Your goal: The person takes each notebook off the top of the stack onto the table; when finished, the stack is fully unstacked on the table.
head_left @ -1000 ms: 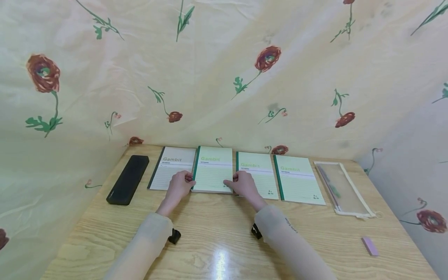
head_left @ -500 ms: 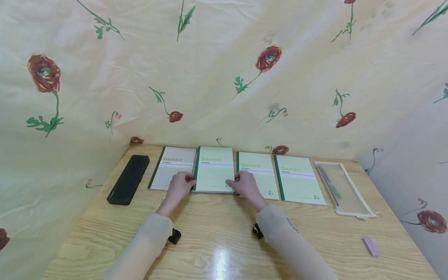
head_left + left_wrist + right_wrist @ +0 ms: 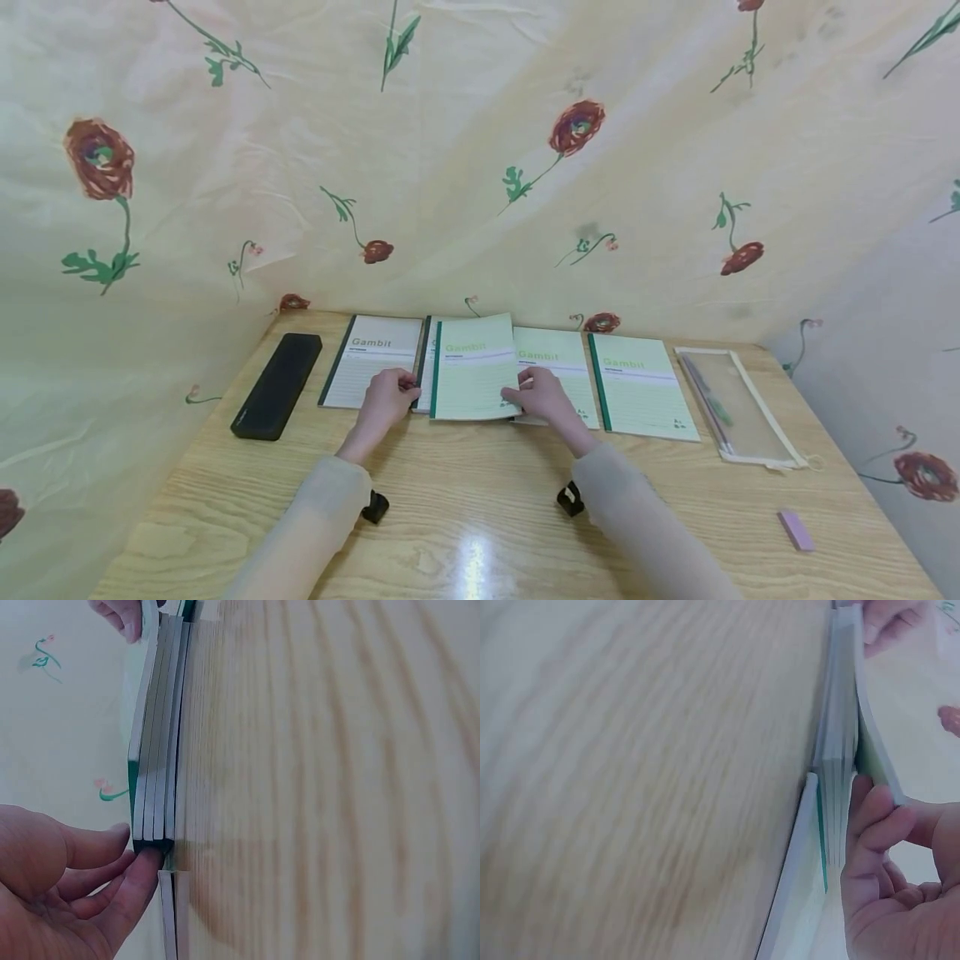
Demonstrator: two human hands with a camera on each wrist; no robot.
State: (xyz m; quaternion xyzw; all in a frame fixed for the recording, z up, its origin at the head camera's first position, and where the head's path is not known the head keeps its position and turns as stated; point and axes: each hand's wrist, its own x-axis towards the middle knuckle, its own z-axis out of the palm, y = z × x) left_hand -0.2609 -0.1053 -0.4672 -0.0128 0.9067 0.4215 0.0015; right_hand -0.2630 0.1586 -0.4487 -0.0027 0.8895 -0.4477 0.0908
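A pale green Gambit notebook [image 3: 474, 387] with a green spine is lifted at its right side and bends slightly. My right hand [image 3: 543, 396] pinches its lower right corner between thumb and fingers. In the right wrist view the notebook's edge [image 3: 872, 735] tilts away from the stack under it. That stack of several notebooks [image 3: 157, 750] shows a dark-spined, whitish cover at its left in the head view. My left hand [image 3: 386, 396] is at the stack's left edge; in the left wrist view a fingertip presses the spine side, with the thumb [image 3: 101, 846] close by.
A grey-white notebook [image 3: 367, 375] lies left of the stack, beside a black case [image 3: 277, 387]. Two green notebooks, a nearer one [image 3: 558, 367] and a farther one [image 3: 645, 387], lie to the right. Beyond are a zip pouch with pens [image 3: 742, 408] and a lilac eraser [image 3: 795, 531].
The top green notebook has slid right and risen at its right side in my right hand, uncovering a dark-spined notebook beneath. My left hand has stayed at the stack's left edge.
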